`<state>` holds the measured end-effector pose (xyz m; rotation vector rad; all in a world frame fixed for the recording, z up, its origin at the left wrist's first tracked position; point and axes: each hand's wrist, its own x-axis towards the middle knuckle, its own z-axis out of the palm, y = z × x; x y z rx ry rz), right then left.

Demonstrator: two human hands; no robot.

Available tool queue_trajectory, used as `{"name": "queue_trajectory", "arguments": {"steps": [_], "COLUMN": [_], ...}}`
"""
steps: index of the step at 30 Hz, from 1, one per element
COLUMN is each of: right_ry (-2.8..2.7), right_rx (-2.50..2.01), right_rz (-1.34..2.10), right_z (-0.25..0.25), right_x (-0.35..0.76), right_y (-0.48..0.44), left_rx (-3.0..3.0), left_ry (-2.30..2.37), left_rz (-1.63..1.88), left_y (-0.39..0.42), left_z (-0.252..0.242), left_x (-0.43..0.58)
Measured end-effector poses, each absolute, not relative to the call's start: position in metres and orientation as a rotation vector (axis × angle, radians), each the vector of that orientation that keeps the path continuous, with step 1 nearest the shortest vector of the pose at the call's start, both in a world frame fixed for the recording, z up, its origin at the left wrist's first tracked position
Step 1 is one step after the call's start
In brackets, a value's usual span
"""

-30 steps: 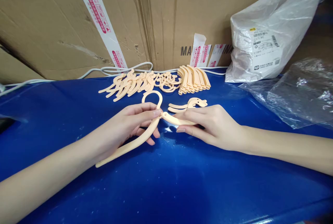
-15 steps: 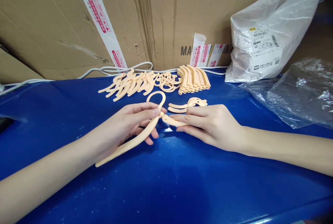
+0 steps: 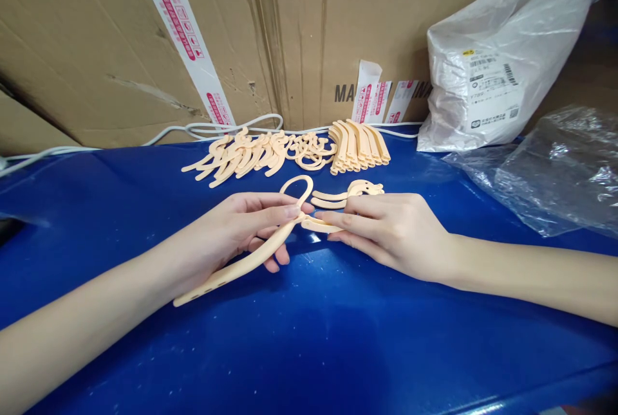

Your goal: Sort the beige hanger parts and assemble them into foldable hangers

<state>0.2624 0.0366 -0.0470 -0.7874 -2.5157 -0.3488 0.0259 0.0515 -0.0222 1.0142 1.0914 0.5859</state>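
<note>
My left hand [image 3: 241,219] is closed, thumb and fingers pinching a cream plastic hanger arm [image 3: 241,267] at its joint end. From that joint rises a curved hook [image 3: 309,188], and the arm slants down toward my left wrist, small dark slots near its tip. In my right hand [image 3: 393,231], pinched between the fingers, is another cream hanger arm [image 3: 316,226]. Its round end meets the joint in my left hand; whether they are linked cannot be made out. The rest of that arm is hidden by my fingers. Just behind my right hand lie loose hanger pieces [image 3: 331,196].
On the blue table [image 3: 309,338], farther back, are a heap of curved hanger arms [image 3: 241,157], hooks [image 3: 313,161] and a neat row of arms [image 3: 357,148]. A white cable [image 3: 193,129] runs before cardboard boxes [image 3: 299,29]. Plastic bags [image 3: 483,80] stand right.
The hook has tilted a little to the right and lower. The arm in my right hand has turned slightly, and its end sits closer against the joint.
</note>
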Motion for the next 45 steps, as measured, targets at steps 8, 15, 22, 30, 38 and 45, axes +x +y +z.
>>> {"name": "queue_trajectory", "arguments": {"steps": [8, 15, 22, 30, 38, 45], "right_ry": [-2.504, -2.513, -2.528, -2.517, -2.534, -2.538], "right_rx": [-0.765, -0.743, -0.748, -0.684, -0.695, -0.725], "right_rz": [-0.380, -0.407, -0.418, -0.546, -0.540, -0.499], "right_z": [-0.0472, -0.0470, -0.0455, -0.0473, -0.0483, -0.0484], "right_x": [0.2636, 0.2632, 0.2629, 0.2615, 0.2601, 0.2589], "right_y": [0.0364, 0.0365, 0.0349, 0.0345, 0.0325, 0.0303], "left_rx": [1.034, 1.094, 1.104, 1.126, 1.138, 1.151], "left_ry": [1.049, 1.049, 1.044, 1.062, 1.076, 1.047], "left_rz": [0.583, 0.513, 0.512, 0.540, 0.556, 0.590], "left_y": [0.0510, 0.0533, 0.0559, 0.0553, 0.0560, 0.0514], "left_z": [-0.0234, -0.0229, -0.0246, -0.0248, -0.0261, -0.0228], "left_x": [0.0247, 0.0239, 0.0232, 0.0220, 0.0220, 0.0220]}}
